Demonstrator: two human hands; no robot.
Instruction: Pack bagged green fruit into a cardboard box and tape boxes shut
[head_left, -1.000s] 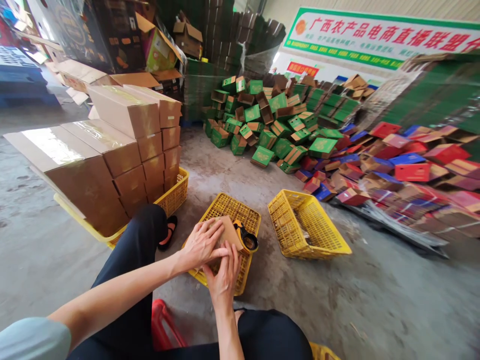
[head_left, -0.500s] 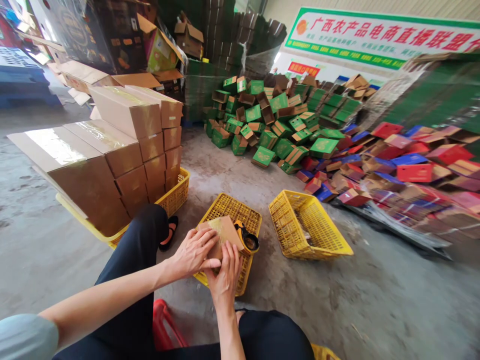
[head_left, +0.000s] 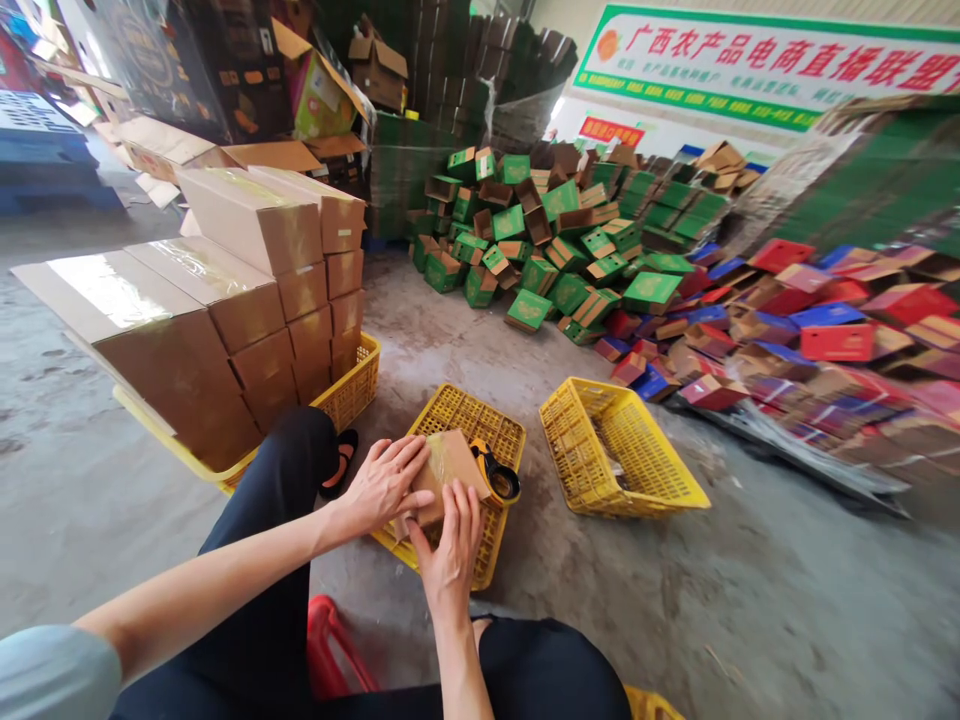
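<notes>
A small brown cardboard box (head_left: 452, 462) with clear tape across its top lies on an upturned yellow plastic crate (head_left: 480, 410). My left hand (head_left: 386, 487) lies flat along the box's left edge, fingers stretched out and thumb pointing right. My right hand (head_left: 453, 548) holds the near right corner, its fingers on top and its thumb by the near side. Just right of the box, on the crate, rests a yellow and black tape dispenser (head_left: 495, 473). The underside of the box is hidden.
Taped brown boxes (head_left: 202, 300) are stacked in a yellow crate (head_left: 352, 378) at left. Another yellow crate (head_left: 619, 455) stands tilted on the floor at right. Farther off lie heaps of green boxes (head_left: 529, 310) and red and blue boxes (head_left: 832, 342). A red stool (head_left: 334, 650) shows below me.
My left hand has slid a little left over the box, uncovering more of its taped top. The right hand stays almost in place. The view has shifted slightly.
</notes>
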